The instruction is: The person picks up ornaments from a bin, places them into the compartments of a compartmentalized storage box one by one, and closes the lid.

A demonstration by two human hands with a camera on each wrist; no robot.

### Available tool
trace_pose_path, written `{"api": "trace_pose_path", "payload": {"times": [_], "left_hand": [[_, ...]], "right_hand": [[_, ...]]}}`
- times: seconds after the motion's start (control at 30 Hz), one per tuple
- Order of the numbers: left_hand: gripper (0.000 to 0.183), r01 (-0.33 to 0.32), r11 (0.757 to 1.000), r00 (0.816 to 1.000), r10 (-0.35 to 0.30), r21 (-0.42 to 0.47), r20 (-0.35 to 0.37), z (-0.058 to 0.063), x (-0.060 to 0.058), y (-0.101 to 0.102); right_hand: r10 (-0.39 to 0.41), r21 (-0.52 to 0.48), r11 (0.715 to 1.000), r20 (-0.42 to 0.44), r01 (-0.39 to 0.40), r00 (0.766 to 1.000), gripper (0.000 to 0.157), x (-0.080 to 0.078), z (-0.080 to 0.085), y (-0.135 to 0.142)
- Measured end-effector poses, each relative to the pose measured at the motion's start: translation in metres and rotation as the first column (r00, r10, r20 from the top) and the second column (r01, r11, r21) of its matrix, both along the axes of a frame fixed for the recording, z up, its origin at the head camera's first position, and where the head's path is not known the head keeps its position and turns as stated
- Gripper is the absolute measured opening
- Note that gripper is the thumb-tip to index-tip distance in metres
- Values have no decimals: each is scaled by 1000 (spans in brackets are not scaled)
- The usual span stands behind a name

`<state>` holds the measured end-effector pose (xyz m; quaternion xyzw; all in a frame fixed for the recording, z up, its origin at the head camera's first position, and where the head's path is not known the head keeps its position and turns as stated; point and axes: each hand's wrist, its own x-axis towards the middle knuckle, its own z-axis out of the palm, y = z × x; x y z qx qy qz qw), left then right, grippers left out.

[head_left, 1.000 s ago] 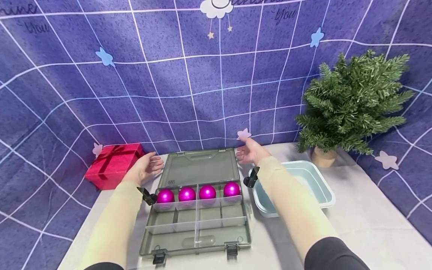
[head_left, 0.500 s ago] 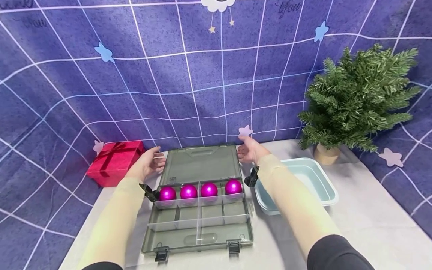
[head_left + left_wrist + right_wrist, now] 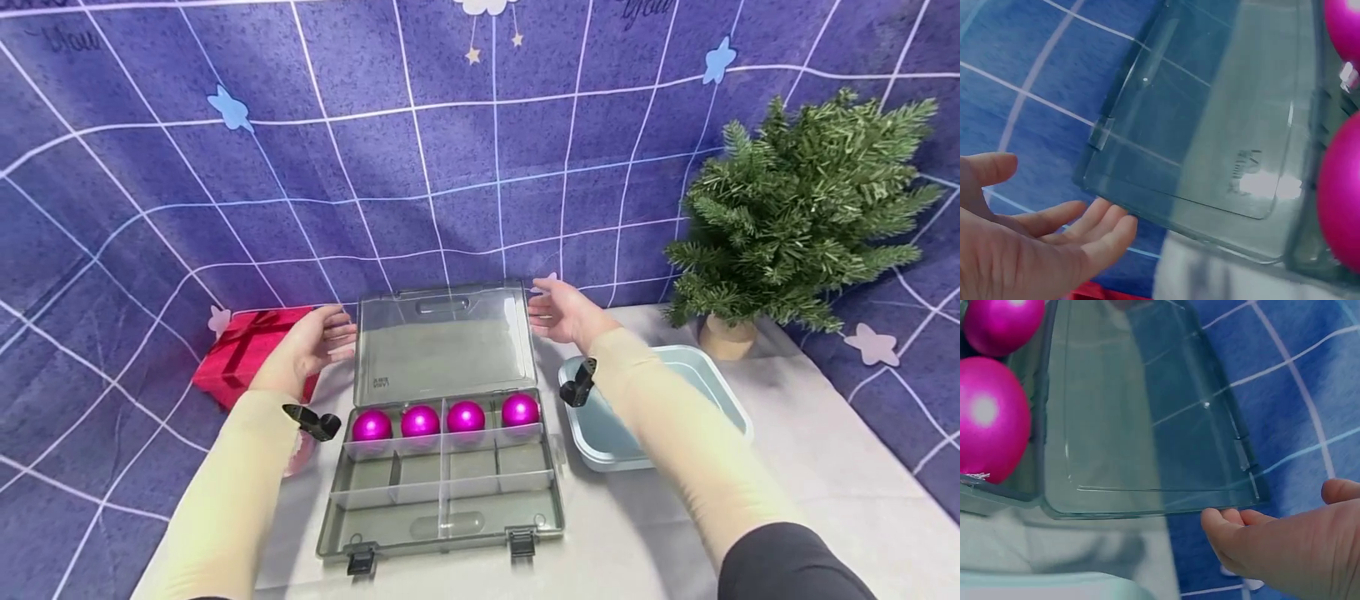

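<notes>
A grey see-through divided plastic case (image 3: 442,533) lies on the table with its lid (image 3: 446,346) tilted up at the back. Several shiny magenta Christmas baubles (image 3: 466,416) fill its rear row of compartments; a silver cap shows in the left wrist view. My left hand (image 3: 318,340) touches the lid's left edge, fingertips (image 3: 1119,225) at the far corner, thumb held apart. On the opposite edge, my right hand (image 3: 566,312) has its fingertips (image 3: 1213,519) against the side near the corner. Neither hand curls around the lid.
To the right stands a pale blue basin (image 3: 588,457), partly hidden by my right forearm. Behind it is a small artificial Christmas tree (image 3: 795,217) on a wooden base. A red gift box (image 3: 240,358) sits at the left, and a blue gridded cloth (image 3: 450,150) hangs behind.
The lid has swung up from lying flat to a tilt, with both hands rising at its sides. The head view has shifted slightly. The baubles stay in their compartments.
</notes>
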<state>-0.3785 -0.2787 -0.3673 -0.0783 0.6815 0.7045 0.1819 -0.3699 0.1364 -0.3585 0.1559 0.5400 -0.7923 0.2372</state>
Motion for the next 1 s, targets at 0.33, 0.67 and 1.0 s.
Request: {"api": "trace_pose_path", "payload": {"times": [0.33, 0.67, 1.0], "left_hand": [[54, 65, 997, 996, -68, -45, -60, 50, 40, -9], [36, 101, 993, 986, -92, 61, -138, 39, 88, -20], [74, 110, 992, 976, -95, 66, -198, -19, 134, -16]], "right_hand": [[-2, 70, 997, -162, 13, 987, 35, 39, 41, 10], [117, 106, 990, -246, -93, 962, 31, 94, 26, 17], [91, -13, 995, -209, -96, 974, 64, 147, 2, 5]]}}
